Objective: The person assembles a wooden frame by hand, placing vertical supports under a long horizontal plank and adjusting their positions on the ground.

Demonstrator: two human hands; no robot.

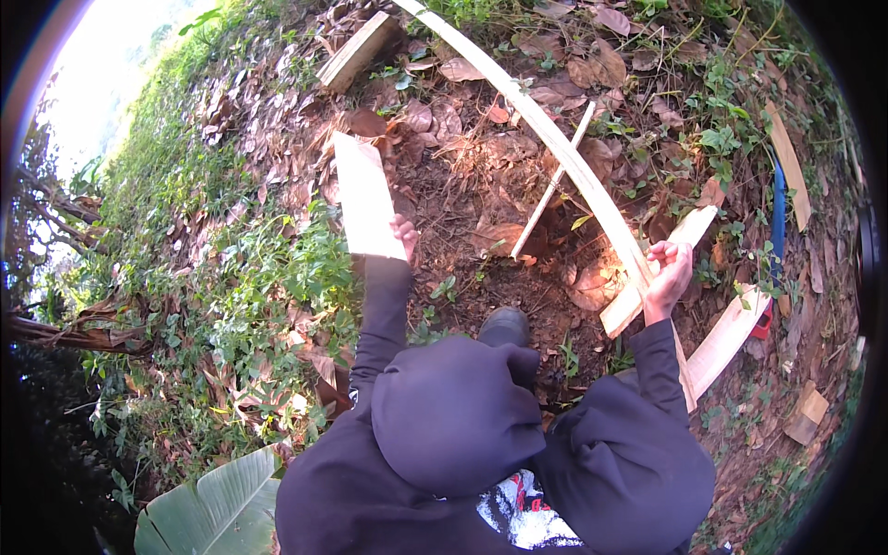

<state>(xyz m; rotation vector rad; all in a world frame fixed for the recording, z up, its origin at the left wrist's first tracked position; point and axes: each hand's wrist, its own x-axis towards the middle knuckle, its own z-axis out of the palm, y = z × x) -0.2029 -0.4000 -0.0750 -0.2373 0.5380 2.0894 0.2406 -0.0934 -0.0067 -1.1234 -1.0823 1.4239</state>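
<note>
My left hand is closed on the edge of a short, pale wooden board, held at the left in front of me. My right hand has its fingers curled at a long, narrow wooden strip. The strip slants from the top middle, past this hand, down beside my right sleeve. Below and beyond the right hand lies another short board on the ground, partly covered by the strip and the hand.
A thin stick lies between my hands on leaf-covered soil. A wooden block rests at the far left. To the right are a pale plank, a narrow board, a long blue object and a small block. My boot stands in the middle.
</note>
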